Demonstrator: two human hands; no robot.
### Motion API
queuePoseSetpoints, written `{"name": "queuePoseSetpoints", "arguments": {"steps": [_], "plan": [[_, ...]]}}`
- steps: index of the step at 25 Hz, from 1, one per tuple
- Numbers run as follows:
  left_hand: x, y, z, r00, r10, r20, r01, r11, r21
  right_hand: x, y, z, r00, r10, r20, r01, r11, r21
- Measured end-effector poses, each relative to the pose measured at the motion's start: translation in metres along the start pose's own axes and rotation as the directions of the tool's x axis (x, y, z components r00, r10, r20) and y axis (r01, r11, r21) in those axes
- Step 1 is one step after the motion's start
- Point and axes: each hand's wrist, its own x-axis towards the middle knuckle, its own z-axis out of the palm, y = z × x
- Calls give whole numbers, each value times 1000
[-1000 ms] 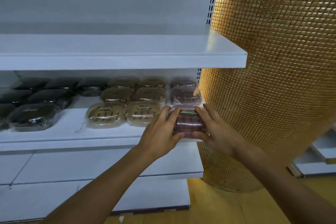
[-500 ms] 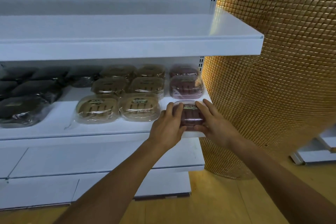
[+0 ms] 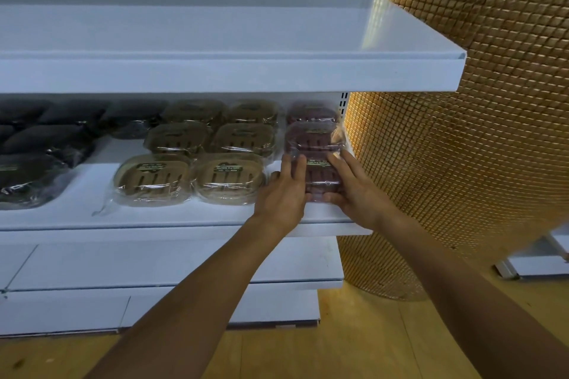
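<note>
From the head camera, a plastic-wrapped maroon soap dish [image 3: 320, 177] sits at the front right corner of the middle shelf [image 3: 184, 217], flat on the shelf board and close to its front lip. The left hand [image 3: 281, 195] lies against the dish's left side, its fingers [image 3: 289, 164] stretched over the wrap and its thumb tucked at the near edge. The right hand [image 3: 355, 191] mirrors it on the right side, fingers [image 3: 337, 161] over the top and thumb at the near edge, so the dish is held between both hands. Directly behind it stands a second maroon dish [image 3: 314, 135], touching or nearly touching it, with a third maroon dish [image 3: 311, 111] farther back. Just left of the held dish lie two front tan soap dishes [image 3: 229, 177], with two more rows of tan dishes [image 3: 243, 138] behind them. Black wrapped dishes [image 3: 27, 175] fill the shelf's left part. A bare upper shelf [image 3: 215, 74] overhangs, and a gold mosaic column [image 3: 462, 132] rises just right of the shelving above a wooden floor [image 3: 338, 348].
</note>
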Motion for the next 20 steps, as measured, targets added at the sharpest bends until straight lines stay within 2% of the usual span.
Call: {"name": "queuePoseSetpoints", "arguments": {"steps": [7, 14, 17, 20], "plan": [[-1, 3, -1, 1000, -18, 11, 18, 1000, -6, 1, 0, 1, 1000, 9, 7, -9, 1000, -10], [-3, 7, -13, 998, 6, 69, 0, 997, -76, 3, -9, -10, 994, 70, 88, -52, 980, -194], [-6, 11, -23, 1000, -9, 29, 14, 989, -149, 4, -18, -18, 996, 51, 72, -28, 956, -293], [-13, 7, -31, 997, 36, -67, -42, 996, -84, 2, -29, -27, 999, -45, 9, 46, 953, -301]]}}
